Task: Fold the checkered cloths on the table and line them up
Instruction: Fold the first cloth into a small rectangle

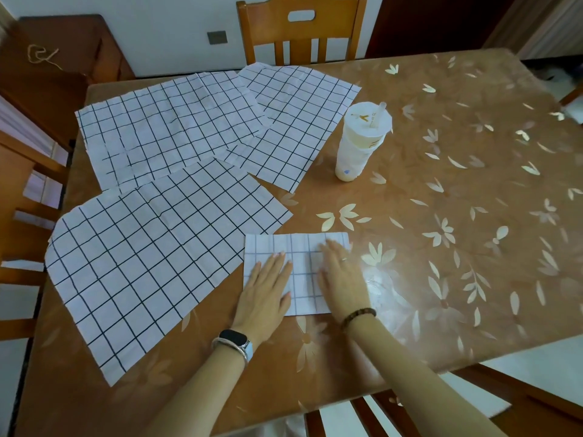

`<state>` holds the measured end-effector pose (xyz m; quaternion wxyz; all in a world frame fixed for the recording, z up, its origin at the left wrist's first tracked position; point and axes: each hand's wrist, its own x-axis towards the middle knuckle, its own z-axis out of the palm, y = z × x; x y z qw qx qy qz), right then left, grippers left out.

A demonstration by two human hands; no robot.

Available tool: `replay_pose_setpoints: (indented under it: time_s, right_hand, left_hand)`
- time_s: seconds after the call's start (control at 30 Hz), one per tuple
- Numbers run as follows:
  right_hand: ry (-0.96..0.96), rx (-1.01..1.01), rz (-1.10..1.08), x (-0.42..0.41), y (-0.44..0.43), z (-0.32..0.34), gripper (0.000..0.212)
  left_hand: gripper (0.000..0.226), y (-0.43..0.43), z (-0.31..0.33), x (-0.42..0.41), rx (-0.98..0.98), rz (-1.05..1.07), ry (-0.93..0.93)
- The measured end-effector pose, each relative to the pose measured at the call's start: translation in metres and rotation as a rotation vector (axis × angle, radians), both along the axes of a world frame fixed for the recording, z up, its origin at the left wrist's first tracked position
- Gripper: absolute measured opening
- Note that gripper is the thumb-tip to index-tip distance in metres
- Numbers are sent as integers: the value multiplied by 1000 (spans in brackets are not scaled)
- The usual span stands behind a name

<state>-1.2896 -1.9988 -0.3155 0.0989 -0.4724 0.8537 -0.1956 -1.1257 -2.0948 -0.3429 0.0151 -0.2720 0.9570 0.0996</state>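
Observation:
A small folded checkered cloth (301, 247) lies near the table's front edge, pale side up. My left hand (265, 294) rests flat on its left part, fingers straight. My right hand (340, 279) lies flat on its right part, fingers spread. Three unfolded white cloths with black grid lines are spread to the left and behind: a near one (151, 263), a far left one (164, 127) and a far one (299, 121) near the chair. They overlap each other at their edges.
A tall white drink cup (359, 143) with a straw stands behind the folded cloth, just right of the far cloth. The table (457, 216) has a brown flowered cover. Wooden chairs stand at the far side (303, 29), the left (19, 190) and the near right.

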Motion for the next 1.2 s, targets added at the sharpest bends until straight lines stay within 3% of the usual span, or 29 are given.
replay_pose_setpoints:
  time_s: [0.07, 0.17, 0.37, 0.73, 1.03, 1.2]
  right_hand:
    - [60, 39, 200, 15, 0, -13, 52]
    - [108, 155, 290, 26, 1, -31, 57]
    - [127, 307, 206, 22, 5, -40, 69]
    - [133, 309, 109, -4, 28, -36, 79]
    - [126, 267, 175, 5, 1, -25, 66]
    - [126, 285, 189, 6, -12, -30, 71]
  left_hand:
    - [63, 2, -5, -1, -4, -3, -27]
    - [65, 2, -11, -1, -3, -2, -54]
    - [71, 1, -13, 2, 33, 14, -63]
    - [86, -16, -11, 25, 16, 150, -101]
    - [79, -24, -2, 3, -34, 175, -69]
    - [79, -37, -8, -5, -7, 245, -77]
